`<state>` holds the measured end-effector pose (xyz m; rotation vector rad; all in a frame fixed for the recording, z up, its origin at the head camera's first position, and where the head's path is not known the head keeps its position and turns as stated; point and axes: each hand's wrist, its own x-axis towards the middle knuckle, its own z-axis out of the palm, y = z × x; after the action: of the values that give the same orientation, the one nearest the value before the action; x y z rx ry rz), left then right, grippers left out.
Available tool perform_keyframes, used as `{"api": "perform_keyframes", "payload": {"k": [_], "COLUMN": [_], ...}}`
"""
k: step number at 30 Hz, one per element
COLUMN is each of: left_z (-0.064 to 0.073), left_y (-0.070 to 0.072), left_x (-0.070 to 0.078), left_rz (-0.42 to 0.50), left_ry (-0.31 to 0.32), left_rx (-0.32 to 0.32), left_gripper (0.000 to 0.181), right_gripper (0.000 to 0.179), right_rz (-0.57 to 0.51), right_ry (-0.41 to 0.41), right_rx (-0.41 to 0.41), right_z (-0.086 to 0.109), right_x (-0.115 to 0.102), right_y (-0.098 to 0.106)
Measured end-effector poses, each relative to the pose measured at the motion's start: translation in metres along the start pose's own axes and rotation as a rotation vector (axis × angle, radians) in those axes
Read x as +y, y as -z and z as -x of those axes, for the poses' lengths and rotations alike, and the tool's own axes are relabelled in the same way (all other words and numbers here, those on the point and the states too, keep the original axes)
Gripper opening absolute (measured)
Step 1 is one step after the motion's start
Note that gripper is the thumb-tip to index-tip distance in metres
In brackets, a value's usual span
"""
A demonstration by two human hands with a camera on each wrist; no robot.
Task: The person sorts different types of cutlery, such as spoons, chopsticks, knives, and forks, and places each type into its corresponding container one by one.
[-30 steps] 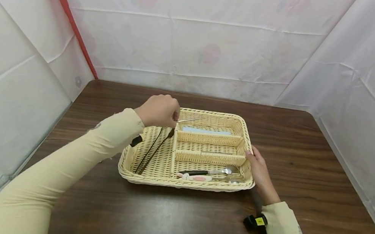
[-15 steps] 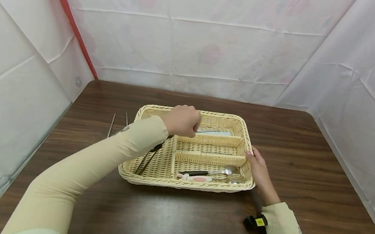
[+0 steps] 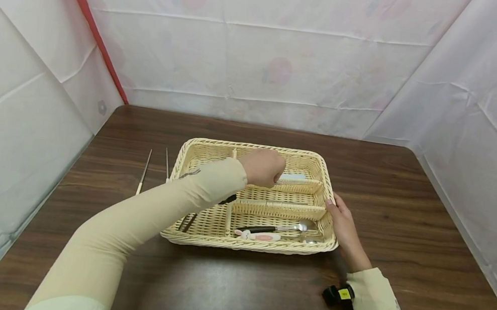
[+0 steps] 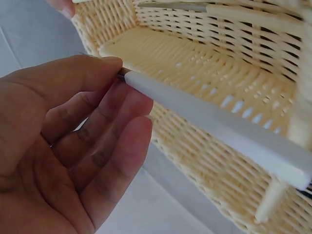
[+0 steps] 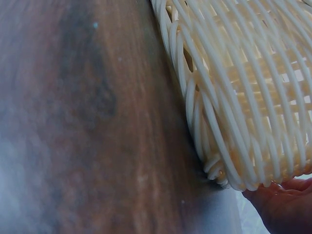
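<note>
My left hand [image 3: 266, 168] is over the middle compartment of a cream woven basket [image 3: 248, 246]. Between thumb and fingers it pinches a chopstick [image 4: 209, 117], with a thin metal part at the fingers and a pale handle. A similar chopstick [image 3: 286, 203] lies along the middle compartment, by its front divider. At the basket's right end, my right hand [image 3: 345, 228] grips the rim, thumb on top; in the right wrist view only part of this hand [image 5: 287, 204] shows beyond the wicker.
Two more chopsticks [image 3: 144, 172] lie on the brown table [image 3: 225, 289] left of the basket. The front compartment holds a black-handled spoon [image 3: 263, 229] and a rabbit-handled utensil [image 3: 260, 236]. Dark long utensils [image 3: 188, 222] lie in the left compartment, a pale blue item [image 3: 293, 176] at the back.
My left hand has moved right and a little nearer with the chopstick, from the left divider to above the middle compartment. The chopsticks on the table came into sight. My right hand stays put.
</note>
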<state>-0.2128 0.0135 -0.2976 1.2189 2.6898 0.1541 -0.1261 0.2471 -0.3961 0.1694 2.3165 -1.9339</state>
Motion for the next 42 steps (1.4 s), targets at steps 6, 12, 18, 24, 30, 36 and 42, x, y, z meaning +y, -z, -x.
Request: {"api": "perform_keyframes", "payload": {"k": [6,12,18,24,30,36,42], "left_z": [-0.012,-0.025,-0.037,-0.041,-0.036,-0.037,-0.04], "left_y": [-0.006,-0.016,-0.029,-0.036,-0.036,-0.042,-0.047], "left_x": [0.009,0.015,0.016,0.02,0.026,0.026,0.025], "left_rz": [-0.049,-0.082,-0.147,-0.202,-0.241,-0.252,-0.241], "left_ry": [-0.012,0.006,-0.022,-0.031,-0.012,0.007,0.022], "left_rx": [-0.038,-0.067,-0.075,-0.107,-0.139,-0.145,-0.183], "left_gripper": [0.045,0.037,0.025,0.012,0.01,0.011,0.01], "right_gripper": [0.052,0.053,0.052,0.052,0.052,0.052,0.052], "right_rz": [0.005,0.009,-0.014,-0.034,-0.046,-0.047,-0.051], "right_ry": [-0.002,-0.004,0.002,0.003,0.008,0.017,0.04], "right_rx": [-0.004,-0.005,0.002,-0.004,-0.01,-0.011,-0.013], "right_z": [0.001,0.002,0.002,0.002,0.003,0.003,0.002], "right_x": [-0.001,-0.001,0.0,0.0,0.0,0.0,0.001], "right_y": [0.0,0.0,-0.001,-0.004,-0.005,-0.005,-0.005]}}
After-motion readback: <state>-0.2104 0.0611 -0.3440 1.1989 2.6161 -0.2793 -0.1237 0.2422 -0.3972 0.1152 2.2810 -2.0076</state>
